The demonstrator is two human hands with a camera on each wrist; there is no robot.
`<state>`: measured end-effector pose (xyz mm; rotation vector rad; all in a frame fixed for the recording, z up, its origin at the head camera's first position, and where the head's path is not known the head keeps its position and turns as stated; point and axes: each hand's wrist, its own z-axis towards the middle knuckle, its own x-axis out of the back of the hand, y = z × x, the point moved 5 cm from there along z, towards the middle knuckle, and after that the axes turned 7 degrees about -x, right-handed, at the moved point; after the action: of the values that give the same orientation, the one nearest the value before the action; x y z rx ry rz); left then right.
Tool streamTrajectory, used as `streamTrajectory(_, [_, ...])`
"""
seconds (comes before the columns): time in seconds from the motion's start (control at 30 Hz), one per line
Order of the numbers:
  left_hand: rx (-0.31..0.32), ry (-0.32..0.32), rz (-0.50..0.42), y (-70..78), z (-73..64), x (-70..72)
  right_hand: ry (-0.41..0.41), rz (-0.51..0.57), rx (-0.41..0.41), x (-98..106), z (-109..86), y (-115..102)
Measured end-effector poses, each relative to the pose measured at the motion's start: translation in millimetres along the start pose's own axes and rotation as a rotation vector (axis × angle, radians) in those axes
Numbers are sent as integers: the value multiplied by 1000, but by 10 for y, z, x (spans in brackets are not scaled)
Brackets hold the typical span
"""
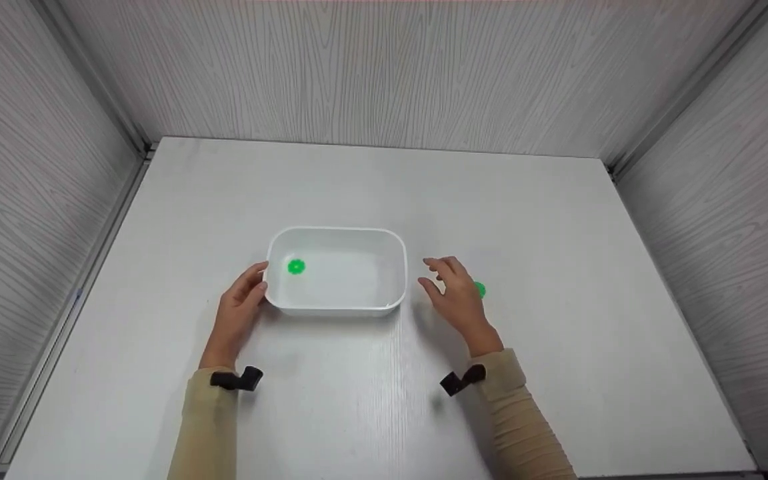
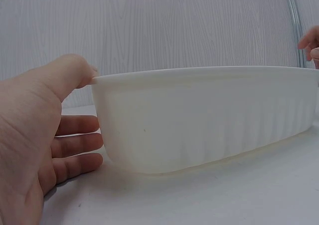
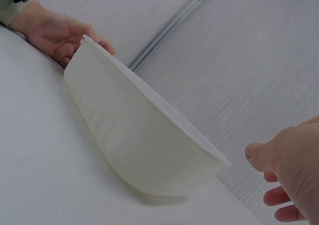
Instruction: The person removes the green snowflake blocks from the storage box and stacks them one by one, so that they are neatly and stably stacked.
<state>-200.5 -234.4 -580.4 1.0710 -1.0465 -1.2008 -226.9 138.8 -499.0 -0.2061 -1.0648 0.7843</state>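
A white rectangular plastic tub [image 1: 337,311] with rounded corners stands on the table. Inside it, near the left end, lies a small green flower-shaped piece [image 1: 296,267]. My left hand [image 1: 239,310] is at the tub's left end; in the left wrist view its thumb is at the rim and nearly straight fingers [image 2: 77,144] touch the outer wall. Off the tub's right end, my right hand [image 1: 456,297] hovers with thumb and fingers spread, nothing between them. A second green piece [image 1: 481,289] shows just beyond this hand, partly hidden by it.
The white tabletop [image 1: 557,267] is enclosed by wood-grain panels [image 1: 384,73] at the back and both sides. Each wrist wears a black camera mount [image 1: 237,379] over a beige sleeve [image 1: 207,427].
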Motion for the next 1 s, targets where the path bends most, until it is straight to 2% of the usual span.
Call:
streamTrajectory(0.13, [0,0,-3,-7,1,2,-17,-12,30,-47,90,-120])
streamTrajectory(0.37, [-12,-4,-5,5,-5,2,-15,0,128,-132,240,-371])
streamTrajectory(0.67, [17,-17,-35,2,18,8,-31,31,173,-258,383,-640])
streamTrajectory(1.0, [-23,-9,-9,1,4,10,-76,106,241,-498,529,-892])
